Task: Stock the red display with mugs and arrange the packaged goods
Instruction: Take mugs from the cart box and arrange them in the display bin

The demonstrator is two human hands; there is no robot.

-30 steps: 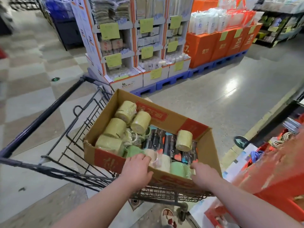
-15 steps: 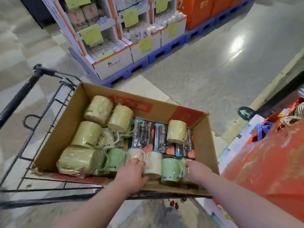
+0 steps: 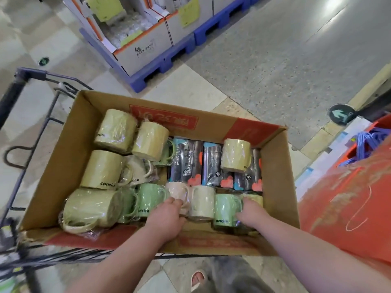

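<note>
The mugs [image 3: 101,170] lie film-wrapped in an open cardboard box [image 3: 69,144] at the centre of the frame. Most are pale yellow-green and lie on their sides in the box's left half. One more yellow mug [image 3: 236,155] sits on top of the packs toward the right. Along the near edge lies a row: a large yellow-green one, a green one, a pink mug [image 3: 176,190], a cream mug [image 3: 202,200], a green mug [image 3: 225,208], then a yellow one in the lower right corner.

The left hand [image 3: 169,216] reaches in from the bottom of the frame, its fingers curled over the pink mug, grasping it. The right hand [image 3: 251,212] rests on the green mug, fingers down between it and the yellow mug beside it; whether it grips or only touches cannot be told.

Three dark packs [image 3: 186,161] with blue tops lie side by side in the box's far right part.

The box sits on a wire cart [image 3: 31,149] at the left. The red display [image 3: 349,208] fills the right edge. At the top of the frame, cardboard shelf units [image 3: 139,49] of goods stand on a blue pallet [image 3: 179,53].
</note>
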